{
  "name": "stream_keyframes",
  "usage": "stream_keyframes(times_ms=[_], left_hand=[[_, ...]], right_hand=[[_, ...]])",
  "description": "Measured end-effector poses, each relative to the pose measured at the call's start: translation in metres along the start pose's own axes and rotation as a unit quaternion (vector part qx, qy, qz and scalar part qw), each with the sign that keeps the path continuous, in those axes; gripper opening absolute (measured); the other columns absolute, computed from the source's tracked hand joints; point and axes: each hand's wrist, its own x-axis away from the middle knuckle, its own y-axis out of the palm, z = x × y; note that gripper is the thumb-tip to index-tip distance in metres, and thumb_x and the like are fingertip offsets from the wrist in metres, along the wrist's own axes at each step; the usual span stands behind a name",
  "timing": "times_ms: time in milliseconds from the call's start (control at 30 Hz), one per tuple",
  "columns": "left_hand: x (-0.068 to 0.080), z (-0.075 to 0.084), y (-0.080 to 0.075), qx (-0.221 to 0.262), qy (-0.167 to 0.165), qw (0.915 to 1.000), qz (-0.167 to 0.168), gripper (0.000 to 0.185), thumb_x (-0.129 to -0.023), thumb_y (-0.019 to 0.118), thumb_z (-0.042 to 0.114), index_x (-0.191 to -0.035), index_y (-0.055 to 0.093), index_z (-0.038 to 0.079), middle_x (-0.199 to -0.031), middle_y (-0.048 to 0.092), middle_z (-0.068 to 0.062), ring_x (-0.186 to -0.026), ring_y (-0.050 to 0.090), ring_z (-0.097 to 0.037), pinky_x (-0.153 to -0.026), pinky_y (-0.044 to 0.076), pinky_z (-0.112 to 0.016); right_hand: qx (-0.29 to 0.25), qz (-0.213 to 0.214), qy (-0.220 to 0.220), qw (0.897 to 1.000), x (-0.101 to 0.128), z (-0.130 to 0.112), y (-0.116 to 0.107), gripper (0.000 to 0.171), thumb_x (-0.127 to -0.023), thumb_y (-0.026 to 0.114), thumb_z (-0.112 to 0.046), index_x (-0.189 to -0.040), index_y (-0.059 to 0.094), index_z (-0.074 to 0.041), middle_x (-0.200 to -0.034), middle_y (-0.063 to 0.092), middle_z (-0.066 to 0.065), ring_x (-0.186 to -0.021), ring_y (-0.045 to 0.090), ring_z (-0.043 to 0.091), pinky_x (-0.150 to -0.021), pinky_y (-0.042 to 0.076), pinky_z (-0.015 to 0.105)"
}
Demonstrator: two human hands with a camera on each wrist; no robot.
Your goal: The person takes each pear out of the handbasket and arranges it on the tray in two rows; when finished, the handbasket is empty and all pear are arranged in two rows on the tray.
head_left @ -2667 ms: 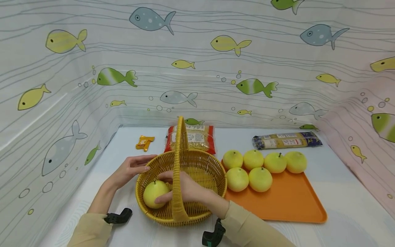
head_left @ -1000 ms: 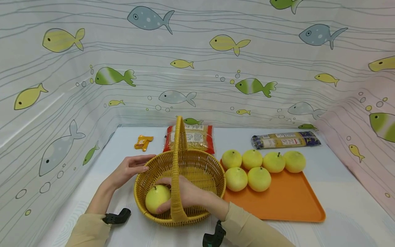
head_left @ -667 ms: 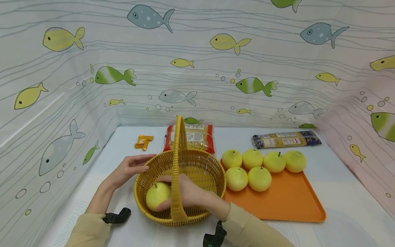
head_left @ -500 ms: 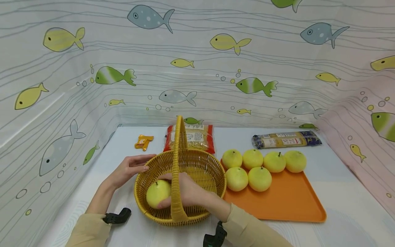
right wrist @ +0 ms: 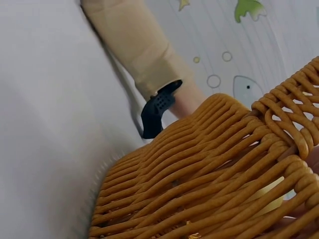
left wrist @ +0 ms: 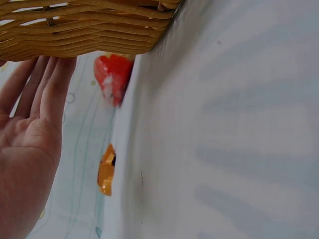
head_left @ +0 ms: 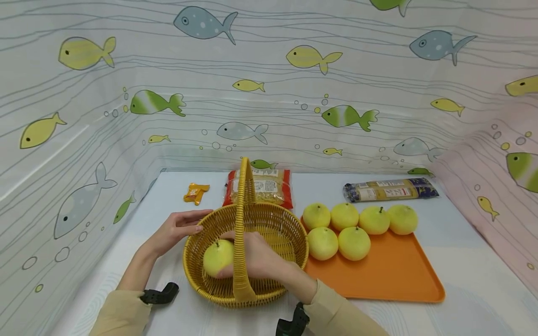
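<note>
A yellow wicker basket (head_left: 290,224) with a tall arched handle stands in the middle of the table. Inside its left half, my right hand (head_left: 260,254) reaches under the handle and grips a round yellow pear (head_left: 217,257) with a short stem. The thumb lies along the pear's near side; part of the hand is hidden behind the handle. Through the weave in the right wrist view, a pale bit of the pear (right wrist: 271,195) shows. At the basket's left side, my left hand (head_left: 174,231) keeps its fingers extended against the wall, palm toward the wicker in the left wrist view.
Right of the basket, an orange tray (head_left: 391,275) bears several more yellow pears (head_left: 354,243) at its far side. Behind stand a red-edged bag of pasta (head_left: 269,186), a small orange packet (head_left: 195,193) and a long dark-ended noodle pack (head_left: 391,190). Fish-patterned cloth walls surround the table.
Within the basket, my right hand has shifted the pear slightly up and away from the near rim and a little to the right. My left hand stays at the basket's side.
</note>
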Motion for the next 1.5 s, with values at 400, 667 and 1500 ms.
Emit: stream_keyframes(times_ms=[400, 667, 1500], left_hand=[[0.001, 0.001, 0.001, -0.007, -0.005, 0.9999, 0.006, 0.048, -0.098, 0.058, 0.009, -0.144, 0.050, -0.001, -0.141, 0.060, -0.010, -0.118, 0.064, -0.008, -0.095, 0.051, -0.021], [0.002, 0.001, 0.000, 0.000, 0.002, 1.0000, 0.008, 0.049, -0.097, 0.058, 0.008, -0.144, 0.050, -0.002, -0.140, 0.061, -0.006, -0.118, 0.063, -0.008, -0.094, 0.052, -0.022], [0.000, 0.001, 0.002, -0.005, -0.008, 0.9999, 0.012, 0.049, -0.097, 0.060, 0.010, -0.144, 0.051, -0.001, -0.142, 0.058, -0.014, -0.119, 0.063, -0.006, -0.095, 0.050, -0.021]], right_hand=[[-0.053, -0.009, 0.031, 0.998, -0.002, 0.002, -0.006, 0.073, -0.071, 0.088, -0.045, -0.134, 0.063, -0.018, -0.112, 0.069, -0.010, -0.096, 0.060, 0.001, -0.083, 0.049, 0.020], [-0.073, -0.009, 0.047, 0.996, 0.003, -0.001, -0.020, 0.067, -0.069, 0.092, -0.033, -0.128, 0.066, -0.018, -0.110, 0.069, -0.010, -0.103, 0.062, 0.004, -0.090, 0.052, 0.026], [-0.083, -0.032, 0.056, 0.994, 0.016, 0.003, -0.063, 0.074, -0.070, 0.090, -0.030, -0.137, 0.061, -0.018, -0.121, 0.067, -0.012, -0.107, 0.062, 0.004, -0.093, 0.051, 0.027]])
